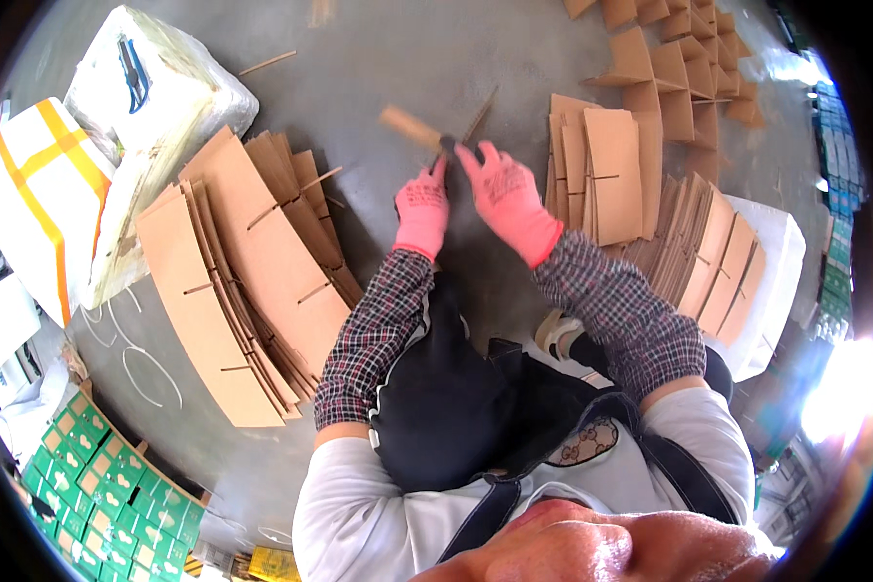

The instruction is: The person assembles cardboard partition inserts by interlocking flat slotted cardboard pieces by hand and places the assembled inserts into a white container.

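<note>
Your pink-gloved left hand (422,209) and right hand (504,194) close together on a thin brown slotted cardboard strip (412,126) over the far grey floor (407,58); twist it and a slot could tear, since the grip sits at one end

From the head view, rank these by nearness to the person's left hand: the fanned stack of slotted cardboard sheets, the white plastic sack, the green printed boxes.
From the left hand:
1. Fanned stack of slotted cardboard sheets, just to its left on the floor.
2. White plastic sack, upper left, beyond the stack.
3. Green printed boxes, far lower left.
</note>
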A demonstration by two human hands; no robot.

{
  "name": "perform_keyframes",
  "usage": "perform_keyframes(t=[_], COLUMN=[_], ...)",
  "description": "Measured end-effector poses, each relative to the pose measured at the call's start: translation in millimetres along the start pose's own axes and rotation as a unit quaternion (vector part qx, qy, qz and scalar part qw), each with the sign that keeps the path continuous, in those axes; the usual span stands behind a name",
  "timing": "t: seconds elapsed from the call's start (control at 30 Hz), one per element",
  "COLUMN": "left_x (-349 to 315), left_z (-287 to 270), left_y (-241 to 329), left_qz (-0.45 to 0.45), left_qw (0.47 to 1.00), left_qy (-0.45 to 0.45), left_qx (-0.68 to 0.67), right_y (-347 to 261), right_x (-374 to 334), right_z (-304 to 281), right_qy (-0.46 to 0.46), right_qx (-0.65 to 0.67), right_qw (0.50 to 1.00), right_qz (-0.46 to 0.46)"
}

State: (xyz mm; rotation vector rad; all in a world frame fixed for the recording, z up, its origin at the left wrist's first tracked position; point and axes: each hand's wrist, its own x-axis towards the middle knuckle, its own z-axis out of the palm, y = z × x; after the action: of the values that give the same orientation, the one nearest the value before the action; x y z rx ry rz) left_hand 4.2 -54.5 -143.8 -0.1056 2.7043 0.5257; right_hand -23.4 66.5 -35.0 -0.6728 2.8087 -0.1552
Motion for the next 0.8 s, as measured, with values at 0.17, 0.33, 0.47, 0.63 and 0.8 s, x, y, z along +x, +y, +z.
perform_keyframes(t=[0.17,0.33,0.47,0.63,0.8], left_x=[-14.5,-13.7,-13.1,-65.8,-84.8], left_z=[14.1,9.7,-1.1,-42.3,11.8], left_y=[12.8,9.9,17.1,-7.3,-48.8], left_qz=[0.076,0.079,0.067,-0.043,-0.073], left_qw=[0.993,0.992,0.996,0.997,0.997], left_qy=[0.081,0.083,0.047,-0.012,-0.027], left_qx=[0.037,0.049,0.025,0.065,0.017], right_y=[23.4,31.7,44.1,109.5,246.6], right_x=[14.8,29.6,38.9,-7.9,-91.3], right_z=[30.3,77.4,75.1,23.3,52.6], right_qy=[-0.014,-0.079,-0.092,0.109,0.033], right_qx=[0.060,-0.020,0.039,0.082,-0.048], right_qw=[0.997,0.995,0.995,0.975,0.885], right_qz=[0.047,0.051,0.025,0.174,0.462])
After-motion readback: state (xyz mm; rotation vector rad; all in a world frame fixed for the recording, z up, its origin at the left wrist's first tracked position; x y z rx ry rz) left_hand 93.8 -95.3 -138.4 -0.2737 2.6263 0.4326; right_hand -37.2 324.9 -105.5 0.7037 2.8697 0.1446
